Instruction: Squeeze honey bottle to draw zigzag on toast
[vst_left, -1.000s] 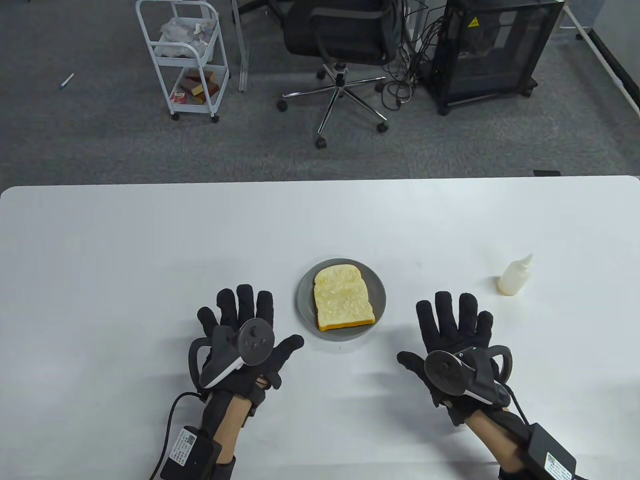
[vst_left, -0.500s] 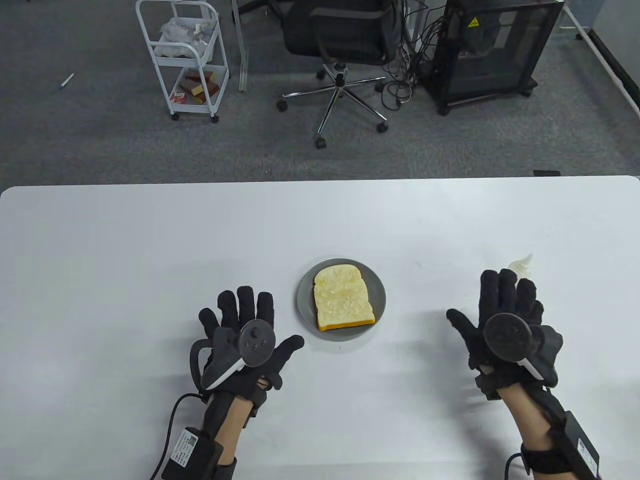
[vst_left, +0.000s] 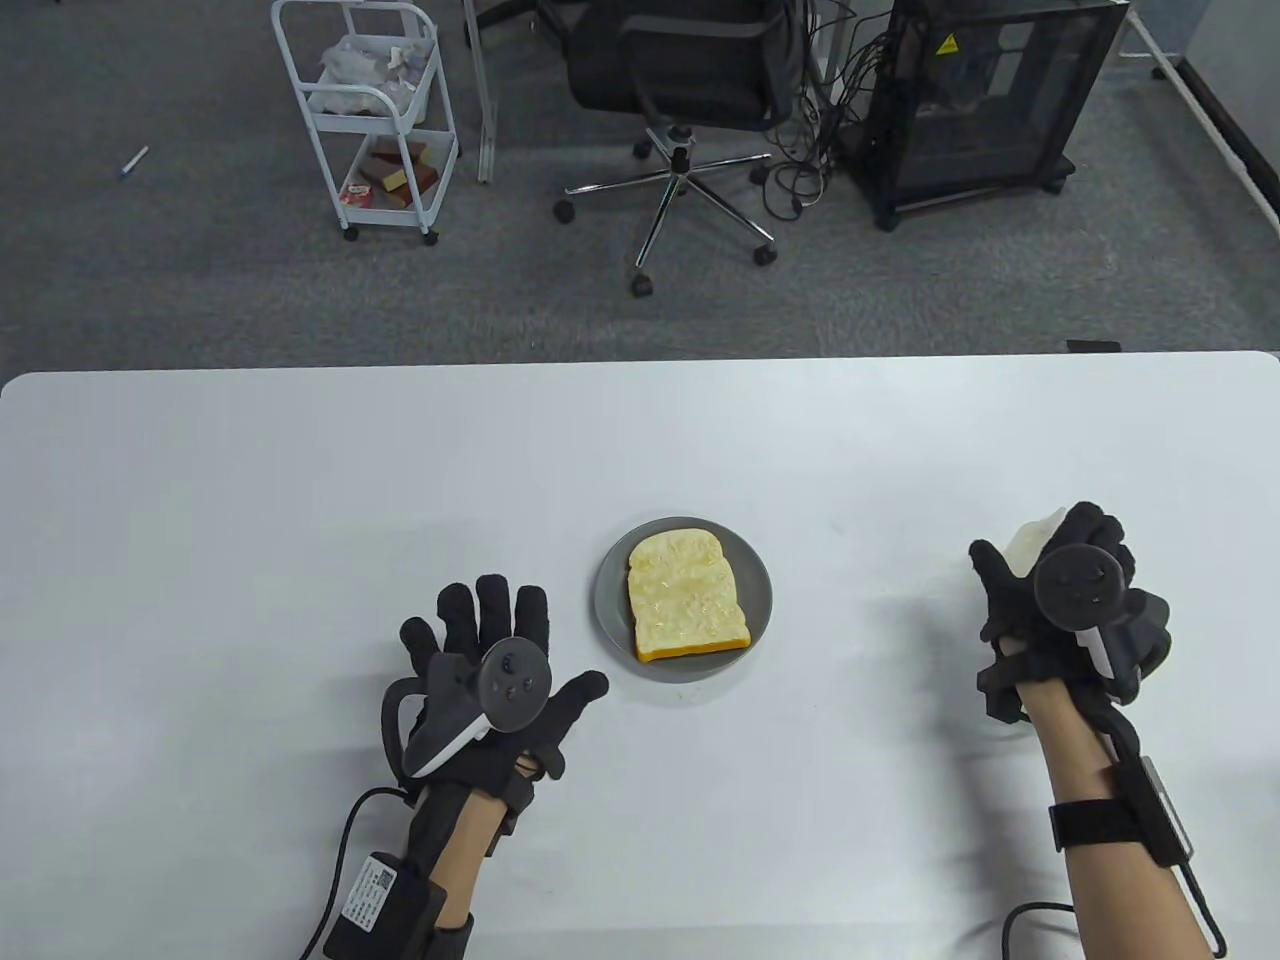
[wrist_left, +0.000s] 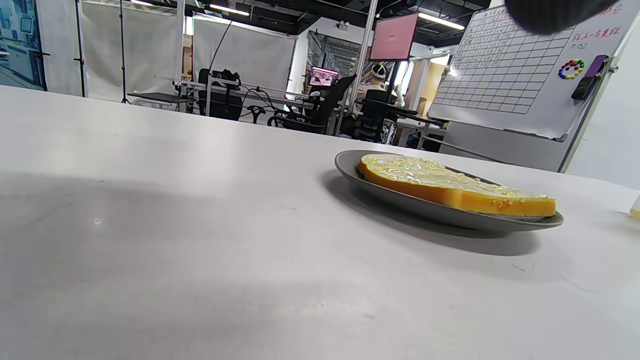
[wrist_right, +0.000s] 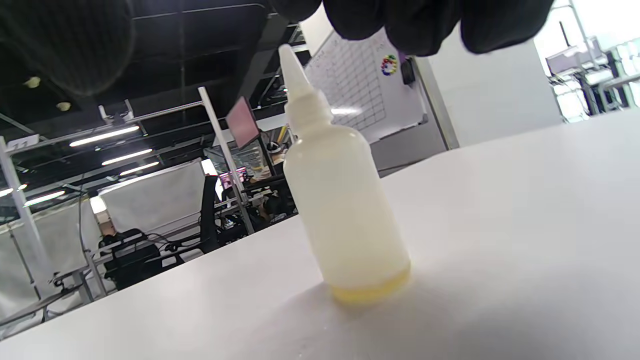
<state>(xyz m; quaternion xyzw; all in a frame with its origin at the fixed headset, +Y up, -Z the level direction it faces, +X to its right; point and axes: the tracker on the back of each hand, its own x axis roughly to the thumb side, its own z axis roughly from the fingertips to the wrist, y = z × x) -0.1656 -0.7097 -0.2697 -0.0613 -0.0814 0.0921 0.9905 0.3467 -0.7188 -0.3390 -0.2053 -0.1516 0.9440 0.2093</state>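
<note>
A slice of toast (vst_left: 688, 596) lies on a grey plate (vst_left: 612, 600) at the table's middle front; its top looks glossy in the left wrist view (wrist_left: 450, 182). The translucent honey bottle (vst_left: 1028, 538) with a pointed nozzle stands upright at the right. My right hand (vst_left: 1045, 548) is curled around it, thumb on its left and fingers on its right. In the right wrist view the bottle (wrist_right: 345, 210) stands on the table with the fingers (wrist_right: 415, 25) hanging just above it, apart from it. My left hand (vst_left: 545, 640) rests flat and open on the table, left of the plate.
The white table (vst_left: 300, 500) extends well beyond the plate on all sides. Past its far edge on the floor stand a white cart (vst_left: 370, 120), an office chair (vst_left: 680, 90) and a black cabinet (vst_left: 990, 100).
My right hand has moved from the table's front right forward and to the right, up to the bottle, and its fingers have curled around it. The left hand, plate and toast have not moved.
</note>
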